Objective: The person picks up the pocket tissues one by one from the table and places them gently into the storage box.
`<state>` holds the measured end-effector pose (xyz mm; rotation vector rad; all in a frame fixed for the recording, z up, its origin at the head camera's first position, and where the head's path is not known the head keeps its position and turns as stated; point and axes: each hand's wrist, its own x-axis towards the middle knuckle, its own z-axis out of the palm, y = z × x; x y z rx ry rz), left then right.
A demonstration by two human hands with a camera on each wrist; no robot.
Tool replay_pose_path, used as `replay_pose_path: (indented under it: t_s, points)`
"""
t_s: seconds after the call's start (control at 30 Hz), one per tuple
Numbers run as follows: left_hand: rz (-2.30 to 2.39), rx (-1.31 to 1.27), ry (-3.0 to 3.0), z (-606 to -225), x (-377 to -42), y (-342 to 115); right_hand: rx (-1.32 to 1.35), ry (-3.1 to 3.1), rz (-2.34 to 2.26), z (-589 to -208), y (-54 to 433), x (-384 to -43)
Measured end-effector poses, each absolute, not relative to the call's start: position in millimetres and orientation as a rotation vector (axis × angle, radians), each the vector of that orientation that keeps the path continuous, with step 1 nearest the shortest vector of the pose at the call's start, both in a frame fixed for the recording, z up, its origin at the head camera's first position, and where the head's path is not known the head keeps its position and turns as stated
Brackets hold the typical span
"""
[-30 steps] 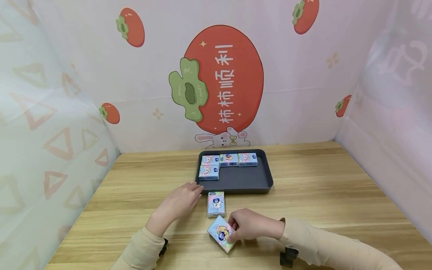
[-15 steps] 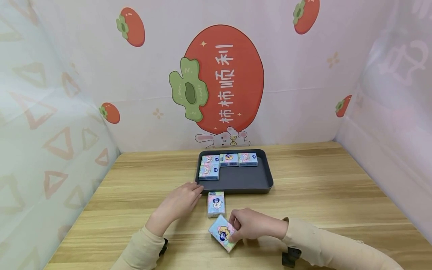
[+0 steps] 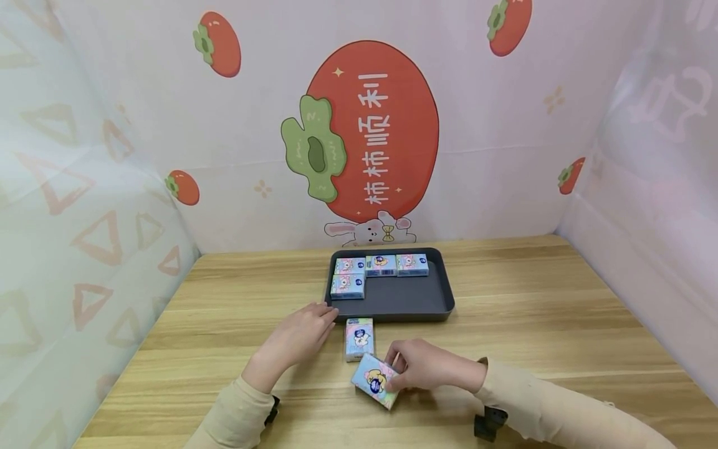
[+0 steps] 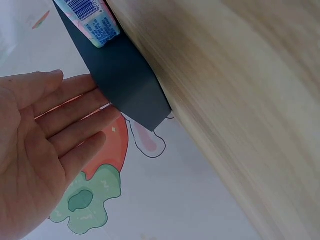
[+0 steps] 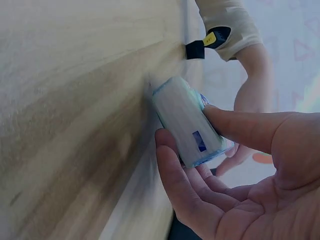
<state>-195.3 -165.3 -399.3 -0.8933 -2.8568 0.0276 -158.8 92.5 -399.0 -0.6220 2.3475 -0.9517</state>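
My right hand (image 3: 429, 365) pinches a pastel tissue pack (image 3: 371, 376) between thumb and fingers; it is turned at an angle, with a yellow cartoon figure on top. In the right wrist view, the white side of this pack (image 5: 182, 117) faces the camera, thumb on one face and fingers on the other. Just beyond it, a second tissue pack (image 3: 359, 338) lies flat before the dark grey tray (image 3: 406, 298). The fingers of my left hand (image 3: 297, 337) are straight and touch the tray's front left corner. From the left wrist view, the palm (image 4: 40, 145) holds nothing.
Inside the tray, several tissue packs (image 3: 348, 285) line the back and left side. A wooden table (image 3: 533, 312) carries everything, and a printed cloth wall (image 3: 477, 193) rises behind it. Cloth also hangs at both sides.
My right hand has moved slightly forward and to the right with its tissue pack, which has turned a little. My left hand, the tray and the other packs stay where they were.
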Motion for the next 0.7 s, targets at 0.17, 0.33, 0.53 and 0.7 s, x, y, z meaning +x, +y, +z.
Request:
replay_pose_path:
  t_s: [0.17,0.33,0.53,0.7]
  points:
    - [0.034,-0.893,-2.856,-399.5,-195.4,-165.0,-0.617,2.381,-0.971,-396.7,96.7,-164.1]
    - [0.037,-0.893,-2.851,-398.8,-195.1,-165.1,-0.594,2.405,-0.993,-391.4,100.1,-169.5]
    - [0.031,-0.898,-2.844,-398.0,-194.6,-165.1,-0.564,2.456,-0.998,-386.7,103.1,-176.3]
    - [0.025,-0.904,-2.845,-398.2,-194.7,-165.2,-0.559,2.515,-0.976,-385.3,106.5,-180.8]
